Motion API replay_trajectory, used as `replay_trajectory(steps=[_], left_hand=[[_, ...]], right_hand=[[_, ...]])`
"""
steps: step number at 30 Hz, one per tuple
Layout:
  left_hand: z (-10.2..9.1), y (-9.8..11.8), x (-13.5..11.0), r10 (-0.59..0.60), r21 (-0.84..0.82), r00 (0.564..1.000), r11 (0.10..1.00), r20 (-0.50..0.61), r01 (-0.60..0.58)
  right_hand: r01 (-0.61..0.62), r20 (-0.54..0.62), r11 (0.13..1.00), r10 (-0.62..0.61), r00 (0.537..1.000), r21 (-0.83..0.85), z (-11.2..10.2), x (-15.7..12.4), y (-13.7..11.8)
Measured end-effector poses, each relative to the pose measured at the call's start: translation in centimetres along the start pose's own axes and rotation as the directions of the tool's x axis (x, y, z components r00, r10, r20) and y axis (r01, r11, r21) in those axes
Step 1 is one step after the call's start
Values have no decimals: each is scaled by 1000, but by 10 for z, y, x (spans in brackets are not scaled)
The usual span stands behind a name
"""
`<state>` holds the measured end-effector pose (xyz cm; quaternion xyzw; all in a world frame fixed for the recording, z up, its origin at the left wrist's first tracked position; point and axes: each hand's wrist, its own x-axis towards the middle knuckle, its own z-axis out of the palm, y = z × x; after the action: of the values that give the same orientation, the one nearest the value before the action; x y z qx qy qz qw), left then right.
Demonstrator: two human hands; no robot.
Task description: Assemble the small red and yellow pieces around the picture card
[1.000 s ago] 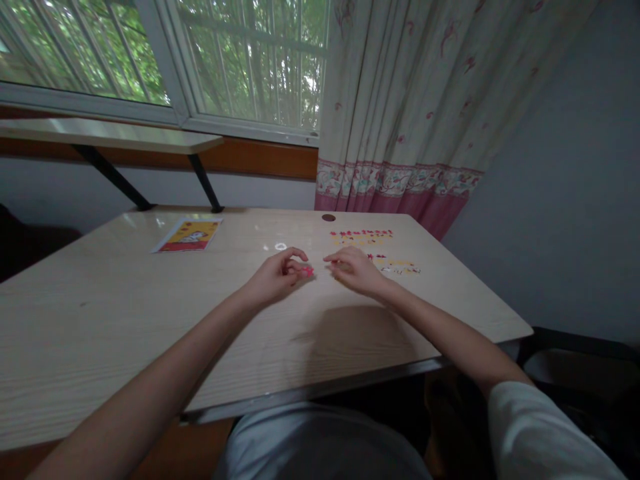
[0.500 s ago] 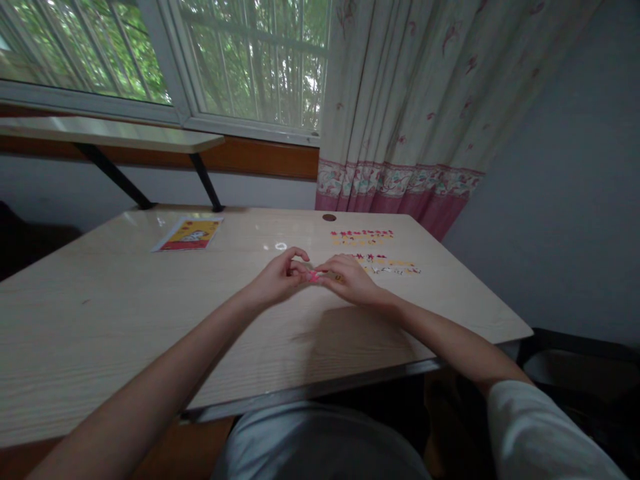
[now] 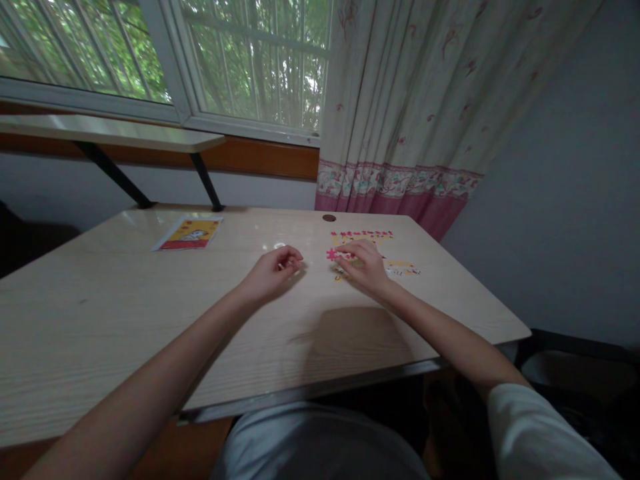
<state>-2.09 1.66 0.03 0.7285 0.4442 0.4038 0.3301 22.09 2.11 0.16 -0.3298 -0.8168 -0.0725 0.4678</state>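
Observation:
A pink jigsaw puzzle piece [image 3: 331, 254] is pinched between the thumb and fingers of my right hand [image 3: 367, 267], just above the desk. Around and beneath that hand are rows of small puzzle pieces, red-pink ones [image 3: 363, 234] at the back and yellow ones [image 3: 401, 265] to the right; the hand hides part of them. My left hand [image 3: 275, 270] hovers to the left of the piece, its fingers loosely curled and a small gap left at the thumb. Nothing shows in it.
On the left of the wooden desk [image 3: 165, 313] lies a yellow and red picture card [image 3: 191, 234]. A raised shelf [image 3: 110, 133] on black supports stands at the back left. Behind the desk hangs a floral curtain [image 3: 395, 133], and a round hole [image 3: 329, 218] is near the back edge.
My hands have drawn apart from where they met at the pink piece. The right hand has carried a pink piece right and away from me; the left has let go and shifted slightly left.

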Motion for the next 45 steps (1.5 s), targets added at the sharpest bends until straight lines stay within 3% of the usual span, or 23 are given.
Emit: replay_trajectory(steps=[4, 6, 8, 11, 13, 16, 18, 29, 32, 34, 36, 39, 42, 45], left_hand=[[-1, 0, -2, 1, 134, 1000, 991, 8, -2], [-2, -2, -2, 7, 194, 1000, 981, 14, -9], [-4, -5, -2, 13, 238, 1000, 971, 24, -18], [-7, -9, -1, 21, 280, 999, 960, 36, -30], [-8, -10, 0, 25, 305, 999, 952, 46, -37], [-10, -9, 0, 28, 344, 998, 938, 60, -47], [-10, -9, 0, 31, 358, 997, 932, 72, -55], [-16, -14, 1, 39, 448, 993, 890, 109, -84], [-24, -16, 3, 9, 573, 996, 818, 83, -55], [-34, -18, 4, -14, 698, 1000, 716, 20, -3], [-46, -20, 4, -55, 804, 996, 587, -76, 94], [-69, -29, 1, -134, 861, 953, 411, -270, 301], [-92, -44, -4, -120, 814, 888, 361, -443, 455], [-110, -60, -7, -192, 769, 849, 361, -493, 528]], right_hand=[[-38, 51, 999, 37, 998, 10, -13, 12, 14], [-120, 134, 993, 118, 984, 9, -26, 17, 36], [-245, 238, 970, 239, 942, -4, -44, 17, 67], [-459, 369, 884, 458, 809, -92, -73, 5, 115], [-568, 453, 813, 559, 695, -131, -89, -8, 139], [-686, 575, 714, 622, 532, -138, -102, -23, 158], [-721, 624, 684, 614, 483, -115, -103, -28, 164], [-716, 643, 681, 619, 451, -153, -99, -29, 172], [-712, 630, 682, 630, 454, -169, -101, -29, 170], [-701, 605, 687, 645, 468, -190, -101, -28, 167], [-677, 563, 701, 660, 497, -225, -99, -26, 163], [-588, 482, 755, 646, 592, -290, -93, -21, 156], [-465, 430, 814, 579, 693, -347, -83, -13, 145], [-330, 473, 879, 466, 748, -343, -70, -5, 130]])
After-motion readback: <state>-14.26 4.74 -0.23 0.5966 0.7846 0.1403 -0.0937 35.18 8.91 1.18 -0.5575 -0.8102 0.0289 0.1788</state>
